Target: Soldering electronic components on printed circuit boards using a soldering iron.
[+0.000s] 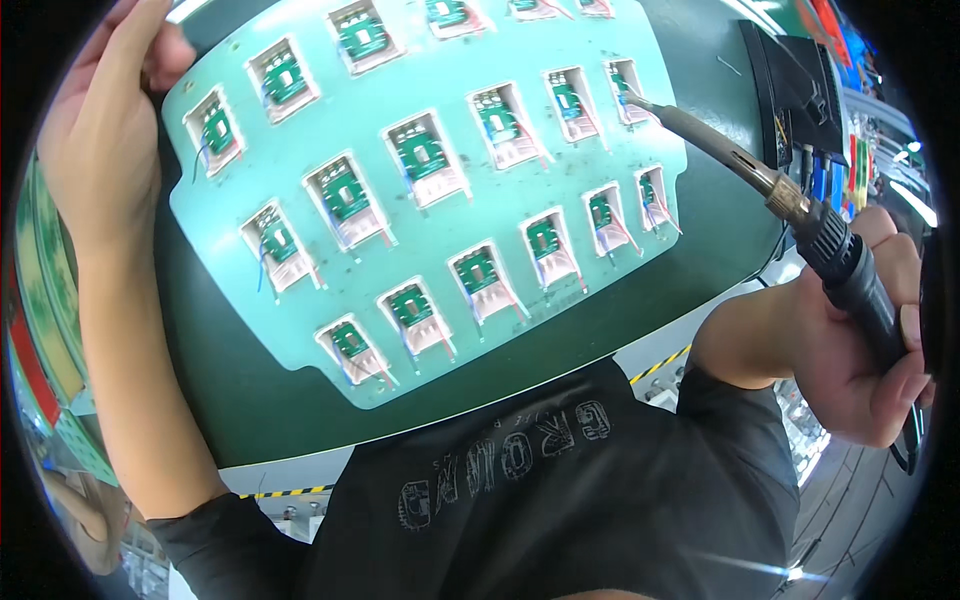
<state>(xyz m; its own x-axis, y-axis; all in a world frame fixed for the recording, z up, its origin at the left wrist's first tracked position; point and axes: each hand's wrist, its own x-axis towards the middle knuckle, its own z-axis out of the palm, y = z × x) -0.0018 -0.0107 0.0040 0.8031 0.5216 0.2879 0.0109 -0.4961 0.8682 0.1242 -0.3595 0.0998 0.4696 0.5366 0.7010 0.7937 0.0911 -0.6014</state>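
My right hand (860,340) is wrapped round the black handle of a soldering iron (835,250). The iron's metal barrel slants up and left, and its tip meets or hovers just over a small green circuit board (622,80) at the right of a light-green tray (350,110). Several such boards, each with thin red and blue wires, sit in the tray's white-lined slots. At the tray's upper left corner is my left hand (110,130), its fingers curled together and partly cut off by the picture's edge. What they hold, if anything, is hidden.
The tray lies on a dark green work surface (240,390). A black box-like holder (795,90) stands at the far right, with tools near it. Curved green-and-yellow panels (50,290) line the left side. A dark cable hangs below the iron's handle.
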